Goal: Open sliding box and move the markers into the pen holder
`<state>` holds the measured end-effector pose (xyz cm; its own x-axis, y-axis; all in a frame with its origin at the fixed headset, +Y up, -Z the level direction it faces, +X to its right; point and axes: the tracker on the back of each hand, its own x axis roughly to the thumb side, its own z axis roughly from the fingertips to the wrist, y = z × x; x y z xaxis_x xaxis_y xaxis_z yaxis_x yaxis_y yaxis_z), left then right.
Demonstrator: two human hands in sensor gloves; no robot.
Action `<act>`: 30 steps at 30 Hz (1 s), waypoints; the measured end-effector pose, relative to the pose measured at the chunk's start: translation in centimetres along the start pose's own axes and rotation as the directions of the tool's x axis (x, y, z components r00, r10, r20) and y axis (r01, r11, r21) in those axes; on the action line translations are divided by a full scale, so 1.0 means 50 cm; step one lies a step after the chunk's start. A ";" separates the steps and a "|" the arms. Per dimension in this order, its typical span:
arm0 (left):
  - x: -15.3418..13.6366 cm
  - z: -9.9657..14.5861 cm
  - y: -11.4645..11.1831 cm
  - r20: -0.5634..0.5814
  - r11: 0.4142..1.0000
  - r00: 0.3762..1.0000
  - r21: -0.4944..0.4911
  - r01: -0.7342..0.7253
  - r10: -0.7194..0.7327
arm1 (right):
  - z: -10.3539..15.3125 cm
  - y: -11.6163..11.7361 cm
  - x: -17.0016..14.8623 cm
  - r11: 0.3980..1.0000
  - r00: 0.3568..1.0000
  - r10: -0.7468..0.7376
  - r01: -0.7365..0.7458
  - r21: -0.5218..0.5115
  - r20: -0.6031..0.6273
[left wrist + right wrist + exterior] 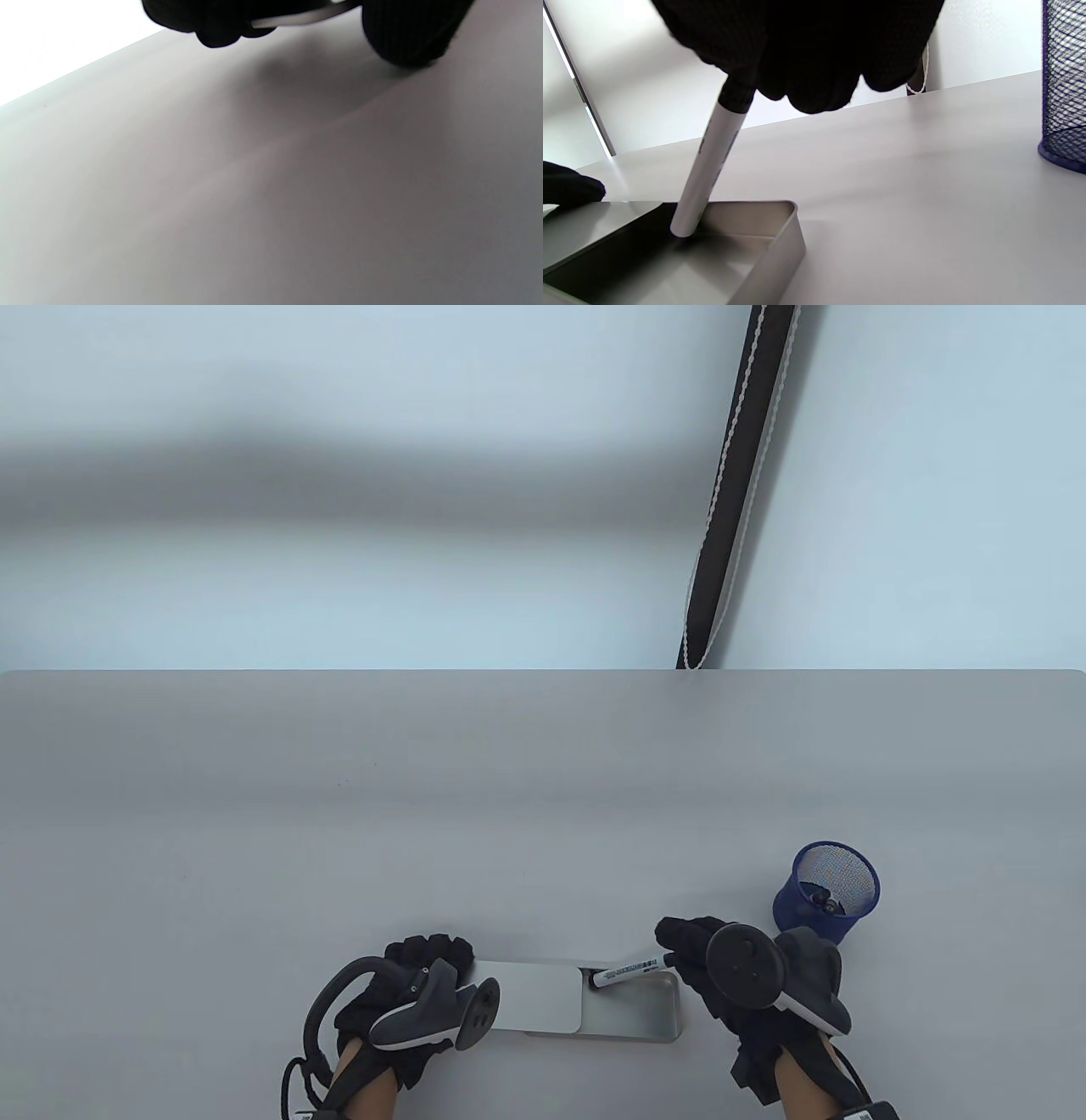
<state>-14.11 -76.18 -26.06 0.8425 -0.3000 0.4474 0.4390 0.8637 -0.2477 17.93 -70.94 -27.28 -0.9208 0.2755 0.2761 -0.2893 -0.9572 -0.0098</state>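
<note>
A flat metal sliding box [632, 1018] lies near the table's front edge, its lid [530, 997] slid to the left so the right half is uncovered. My left hand [424, 963] grips the lid's left end; its fingers [212, 25] curl over the lid edge [297, 19]. My right hand [691, 950] pinches a white marker [629, 972] by its dark end. The marker [706, 169] slants down with its lower end inside the box [763, 254]. The blue mesh pen holder [827, 891] stands right of the box, with dark marker ends inside it.
A black strap with white edging [734, 483] hangs behind the table's far edge. The grey table [424, 814] stretches away beyond the box. The pen holder's mesh wall [1062, 80] stands close on my right hand's right.
</note>
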 end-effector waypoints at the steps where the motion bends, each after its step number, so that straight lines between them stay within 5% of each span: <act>1: 0.000 0.000 0.000 0.000 1.000 1.000 0.000 0.000 0.000 | 0.001 -0.005 0.000 1.000 1.000 -0.013 0.014 -0.011 0.003; 17: 0.000 0.000 0.000 0.000 1.000 1.000 0.000 -0.001 0.001 | 0.034 -0.085 -0.017 0.948 0.988 -0.154 0.156 -0.277 0.029; 30: 0.000 0.000 -0.001 0.000 1.000 1.000 0.000 -0.002 0.002 | 0.081 -0.138 -0.045 0.787 0.991 -0.097 0.020 -0.616 -0.091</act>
<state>-14.13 -76.22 -26.07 0.8432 -0.2982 0.4473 0.4376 0.8641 -0.2489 23.04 -65.29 -23.95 -0.9084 0.3739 0.1872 -0.4078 -0.6930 -0.5945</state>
